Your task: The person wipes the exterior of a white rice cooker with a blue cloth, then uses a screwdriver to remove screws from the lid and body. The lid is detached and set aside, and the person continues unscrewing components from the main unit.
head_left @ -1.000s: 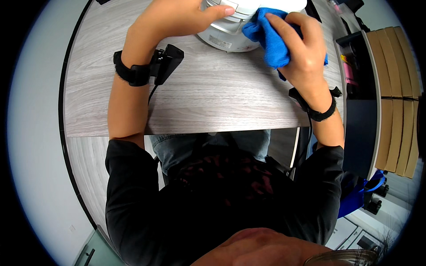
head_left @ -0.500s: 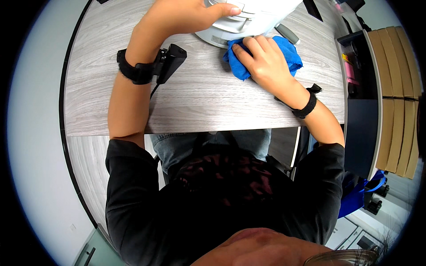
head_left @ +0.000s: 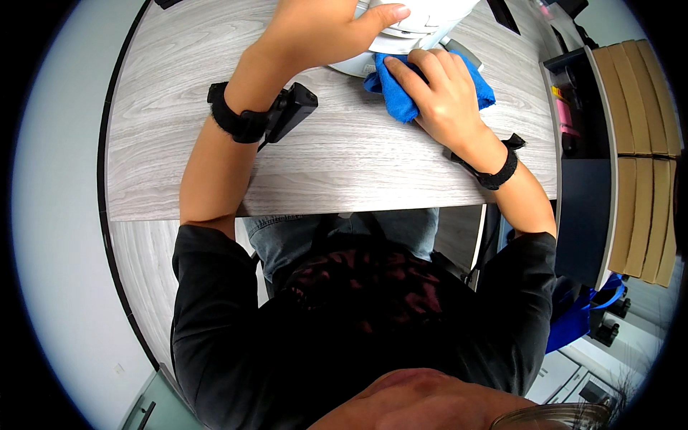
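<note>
At the top edge stands a white rounded appliance [head_left: 419,39], with a curved front panel and a lower base; its upper part is cut off. My left hand [head_left: 322,32] lies against its left side, thumb stretched across the front; the other fingers are out of the picture. Bunched under my right hand [head_left: 444,89] is a blue cloth [head_left: 398,97], pressed up against the appliance's lower front. My right fingers curl over the cloth. Just right of the appliance, a grey rounded handle [head_left: 466,51] shows in part behind the cloth and hand.
The wood-grain table [head_left: 179,158] ends in a near edge close to my body. On my left wrist is a strap with a black device [head_left: 294,111]; another black strap [head_left: 498,172] circles my right wrist. A dark shelf [head_left: 584,201] and brown cardboard boxes [head_left: 638,215] stand at the right.
My left hand and forearm have shifted right, the thumb sliding along with them. The appliance appears turned or tilted slightly. My right hand has moved slightly up and right with the cloth.
</note>
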`<state>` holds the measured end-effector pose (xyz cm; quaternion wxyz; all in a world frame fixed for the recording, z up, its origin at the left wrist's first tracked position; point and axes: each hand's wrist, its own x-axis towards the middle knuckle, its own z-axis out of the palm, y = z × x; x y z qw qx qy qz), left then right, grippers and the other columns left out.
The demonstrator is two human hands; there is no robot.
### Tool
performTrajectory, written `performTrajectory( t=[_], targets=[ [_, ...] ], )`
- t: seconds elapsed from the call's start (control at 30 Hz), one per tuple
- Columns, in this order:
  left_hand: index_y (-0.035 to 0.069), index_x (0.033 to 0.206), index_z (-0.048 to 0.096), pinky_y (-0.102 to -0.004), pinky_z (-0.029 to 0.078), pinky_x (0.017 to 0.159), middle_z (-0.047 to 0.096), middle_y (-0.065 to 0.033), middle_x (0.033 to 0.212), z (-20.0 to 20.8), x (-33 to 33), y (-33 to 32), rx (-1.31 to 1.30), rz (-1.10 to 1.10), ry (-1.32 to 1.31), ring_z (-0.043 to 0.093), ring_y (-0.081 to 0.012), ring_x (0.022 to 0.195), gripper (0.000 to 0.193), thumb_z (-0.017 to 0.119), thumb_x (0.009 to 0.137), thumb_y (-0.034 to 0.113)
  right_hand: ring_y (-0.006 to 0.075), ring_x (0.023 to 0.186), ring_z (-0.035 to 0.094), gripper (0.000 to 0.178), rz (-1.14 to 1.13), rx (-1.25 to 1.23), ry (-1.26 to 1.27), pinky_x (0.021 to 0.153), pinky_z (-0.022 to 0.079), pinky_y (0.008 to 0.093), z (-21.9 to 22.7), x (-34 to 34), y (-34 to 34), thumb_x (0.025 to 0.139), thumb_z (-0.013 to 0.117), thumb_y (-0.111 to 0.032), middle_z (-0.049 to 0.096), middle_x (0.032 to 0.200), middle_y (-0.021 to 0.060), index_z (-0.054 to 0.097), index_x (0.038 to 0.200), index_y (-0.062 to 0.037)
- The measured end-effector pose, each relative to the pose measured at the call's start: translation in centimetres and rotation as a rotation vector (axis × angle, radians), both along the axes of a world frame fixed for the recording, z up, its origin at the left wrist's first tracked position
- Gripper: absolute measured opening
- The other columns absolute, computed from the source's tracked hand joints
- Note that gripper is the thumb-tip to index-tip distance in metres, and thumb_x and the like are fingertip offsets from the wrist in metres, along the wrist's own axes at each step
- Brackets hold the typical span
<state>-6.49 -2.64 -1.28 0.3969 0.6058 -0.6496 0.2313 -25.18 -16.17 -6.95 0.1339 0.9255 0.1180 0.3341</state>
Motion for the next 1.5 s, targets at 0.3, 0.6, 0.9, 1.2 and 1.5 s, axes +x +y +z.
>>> performTrajectory(
  t=[0.3,0.6,0.9,1.2,1.5],
  targets=[
    [0.008,0.128,0.066,-0.0425,0.034,0.091,0.061,-0.0092,0.106,-0.2,-0.1,-0.6,-0.071,-0.013,-0.040,0.054,-0.0289,0.104,0.054,0.077,0.077,0.020,0.0175,0.086,0.054,0.029,-0.013,-0.113,0.055,0.073,0.044,0.0302,-1.8,0.6,0.5,0.078,0.065,-0.014,0.055,0.091,0.0009,0.071,0.106,-0.0071],
    [0.007,0.136,0.061,-0.0472,0.030,0.112,0.058,-0.0166,0.137,0.0,3.4,0.8,0.050,-0.048,0.054,0.049,-0.0337,0.129,0.058,0.076,0.081,0.023,0.0170,0.089,0.055,0.022,-0.029,-0.091,0.174,0.074,0.044,0.0303,-3.1,0.1,0.4,0.079,0.064,-0.014,0.054,0.092,0.0012,0.069,0.100,-0.0097],
    [0.007,0.130,0.065,-0.0454,0.033,0.112,0.057,-0.0187,0.138,-0.2,4.8,1.6,0.154,0.010,0.074,0.048,-0.0351,0.132,0.056,0.078,0.078,0.023,0.0202,0.088,0.057,0.032,-0.031,0.054,0.039,0.073,0.044,0.0331,-0.7,0.3,0.7,0.082,0.065,-0.014,0.056,0.097,0.0034,0.070,0.113,-0.0107],
    [0.004,0.114,0.072,-0.0448,0.038,0.104,0.062,-0.0163,0.118,0.7,2.8,1.0,0.062,0.023,0.068,0.053,-0.0347,0.118,0.053,0.085,0.069,0.028,0.0196,0.090,0.056,0.031,-0.033,0.007,0.053,0.074,0.044,0.0319,-1.6,0.5,0.8,0.080,0.066,-0.013,0.057,0.095,0.0030,0.070,0.110,-0.0085],
    [0.006,0.109,0.073,-0.0448,0.041,0.099,0.061,-0.0150,0.108,-0.1,2.6,0.2,-0.076,0.007,-0.013,0.054,-0.0354,0.113,0.052,0.089,0.066,0.031,0.0194,0.090,0.056,0.025,-0.058,0.012,0.115,0.074,0.044,0.0323,-1.7,0.0,1.0,0.083,0.063,-0.014,0.056,0.095,0.0026,0.069,0.107,-0.0098]
  ],
)
